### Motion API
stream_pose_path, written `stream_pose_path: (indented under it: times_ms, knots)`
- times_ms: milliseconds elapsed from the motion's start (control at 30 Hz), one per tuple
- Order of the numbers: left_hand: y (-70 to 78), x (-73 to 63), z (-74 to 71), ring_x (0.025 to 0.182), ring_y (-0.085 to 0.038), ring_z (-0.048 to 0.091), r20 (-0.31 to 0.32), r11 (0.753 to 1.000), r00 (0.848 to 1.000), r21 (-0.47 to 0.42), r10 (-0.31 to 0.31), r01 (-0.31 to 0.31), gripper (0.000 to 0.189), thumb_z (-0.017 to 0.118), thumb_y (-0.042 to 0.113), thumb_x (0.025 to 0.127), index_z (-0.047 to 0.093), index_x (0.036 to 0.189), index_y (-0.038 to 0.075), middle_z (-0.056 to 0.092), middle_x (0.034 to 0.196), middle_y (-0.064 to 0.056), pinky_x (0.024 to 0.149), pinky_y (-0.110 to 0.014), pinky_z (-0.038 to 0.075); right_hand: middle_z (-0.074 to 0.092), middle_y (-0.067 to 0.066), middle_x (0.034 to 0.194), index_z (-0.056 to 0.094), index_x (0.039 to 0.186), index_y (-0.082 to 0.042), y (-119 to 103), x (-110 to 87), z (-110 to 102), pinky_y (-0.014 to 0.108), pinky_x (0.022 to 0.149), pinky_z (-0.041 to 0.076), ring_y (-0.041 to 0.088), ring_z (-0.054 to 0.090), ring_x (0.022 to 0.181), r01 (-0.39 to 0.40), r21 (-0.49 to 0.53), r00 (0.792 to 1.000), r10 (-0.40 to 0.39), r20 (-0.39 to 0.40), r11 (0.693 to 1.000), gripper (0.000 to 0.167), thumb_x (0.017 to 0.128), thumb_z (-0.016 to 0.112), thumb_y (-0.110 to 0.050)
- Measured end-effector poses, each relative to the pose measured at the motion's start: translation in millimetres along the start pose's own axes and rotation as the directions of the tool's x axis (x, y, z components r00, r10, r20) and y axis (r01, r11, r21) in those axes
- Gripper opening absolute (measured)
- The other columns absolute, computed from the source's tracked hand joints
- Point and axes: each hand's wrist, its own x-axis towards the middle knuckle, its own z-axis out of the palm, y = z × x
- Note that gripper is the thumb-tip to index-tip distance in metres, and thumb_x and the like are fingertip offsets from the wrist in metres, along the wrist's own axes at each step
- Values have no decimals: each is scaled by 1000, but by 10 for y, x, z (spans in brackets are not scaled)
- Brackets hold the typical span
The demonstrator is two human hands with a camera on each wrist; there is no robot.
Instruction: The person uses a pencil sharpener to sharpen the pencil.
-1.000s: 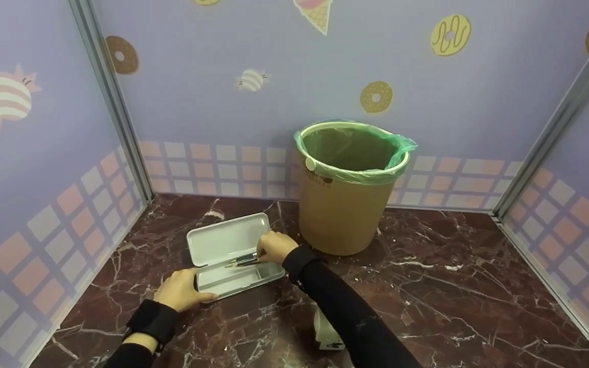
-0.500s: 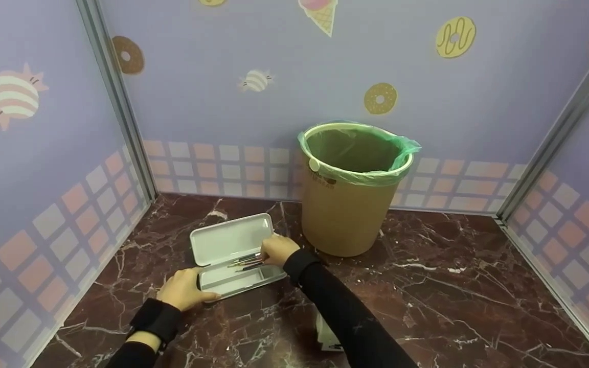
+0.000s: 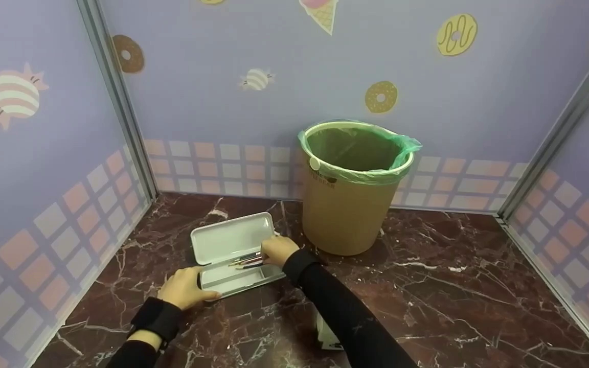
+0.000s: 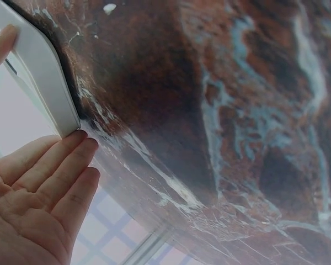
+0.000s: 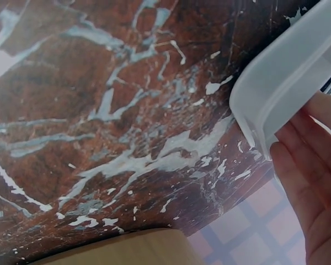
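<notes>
A white pencil case (image 3: 233,281) is set on the tabletop (image 3: 453,306), left of centre, with its lid (image 3: 230,237) tipped back along the far side, so that the inside is left exposed to both hands. Over the far part of the case, a small bundle of slim writing tools (image 3: 247,259) is held with the tips directed left; their exact number cannot be made out. The bundle is pinched in the curled right hand (image 3: 278,250) at the right end, though the grip itself is mostly hidden by the knuckles. The left end is held between the thumb and the fingers of the left hand (image 3: 184,289), the thumb being laid along the near edge, presumably so that sliding is prevented. Around each wrist a black strap (image 3: 156,319) is worn, below dark sleeves. Nearer the viewer, a small whitish box (image 3: 327,332) is partly covered by the right sleeve (what it contains cannot be told). Beyond the case and to its right, apart from it, a tan bin (image 3: 348,220) is stood near the far wall (image 3: 197,102), fitted with a green liner (image 3: 358,176). The tabletop is dark red, veined with white and dotted with pale specks; the purple walls are decorated with sweets and pink-and-white checks.
</notes>
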Motion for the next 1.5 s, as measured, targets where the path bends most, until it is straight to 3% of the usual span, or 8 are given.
stream_pose_path:
  times_ms: [333, 500, 633, 767, 1000, 1200, 1333, 1500]
  knots:
    - [45, 40, 30, 95, -40, 73, 11, 1000, 1000, -3, 22, -22, 69, 93, 35, 69, 69, 120, -5, 76, 108, -24, 85, -55, 57, 78, 5, 77, 80, 76, -7, 126, -124, -192, 32, 59, 49, 17, 61, 63, -30, 62, 999, 31, -11, 998, 8, 83, 80, -10]
    - [58, 77, 32, 98, -42, 72, 17, 1000, 1000, -6, 26, -26, 71, 92, 35, 70, 68, 124, -5, 75, 112, -25, 87, -57, 56, 81, 8, 87, 82, 86, -6, 220, -235, -342, 38, 71, 60, 25, 75, 78, -51, 161, 999, 51, 0, 986, 7, 87, 78, -11]
    - [58, 107, 34, 102, -46, 71, 22, 999, 999, -6, 34, -33, 75, 92, 36, 70, 66, 128, -5, 73, 117, -27, 88, -58, 56, 81, 11, 91, 82, 91, -2, 306, -355, -490, 42, 78, 62, 28, 77, 83, -49, 235, 999, 48, 8, 971, 9, 88, 78, -10]
    - [49, 129, 30, 101, -46, 71, 18, 999, 999, -3, 42, -42, 76, 92, 37, 70, 66, 127, -5, 73, 116, -28, 87, -58, 56, 81, 11, 94, 82, 94, -3, 389, -509, -659, 42, 80, 62, 27, 77, 84, -53, 242, 999, 52, 12, 969, 11, 89, 78, -13]
    - [32, 132, 1, 103, -48, 70, 37, 999, 999, 11, 33, -34, 80, 91, 40, 71, 64, 129, -8, 72, 117, -30, 88, -60, 55, 81, 10, 99, 82, 99, -6, 466, -926, -963, 39, 84, 62, 26, 78, 89, -33, 238, 999, 35, -5, 971, 17, 90, 78, -19]
    - [3, 105, -23, 102, -47, 70, 53, 1000, 998, 27, 13, -15, 83, 91, 43, 70, 63, 130, -6, 72, 118, -30, 87, -60, 55, 81, 12, 99, 81, 101, -3, 463, -1383, -1119, 33, 79, 63, 23, 79, 86, -7, 287, 999, 18, -35, 958, 21, 92, 76, -22]
    - [-12, 77, -36, 97, -42, 72, 58, 1000, 998, 19, 6, -7, 80, 91, 43, 70, 65, 128, -6, 73, 113, -28, 84, -58, 55, 81, 13, 99, 80, 102, -3, 418, -1682, -1112, 30, 77, 63, 22, 79, 82, -10, 320, 998, 29, -53, 947, 22, 91, 76, -22]
    - [-30, 53, -14, 95, -41, 72, 69, 1000, 998, 19, 2, -3, 80, 91, 44, 70, 65, 125, -7, 74, 110, -27, 84, -58, 55, 80, 12, 103, 79, 108, -5, 359, -2034, -968, 29, 77, 63, 19, 78, 78, -36, 358, 999, 43, -12, 933, 30, 89, 79, -28]
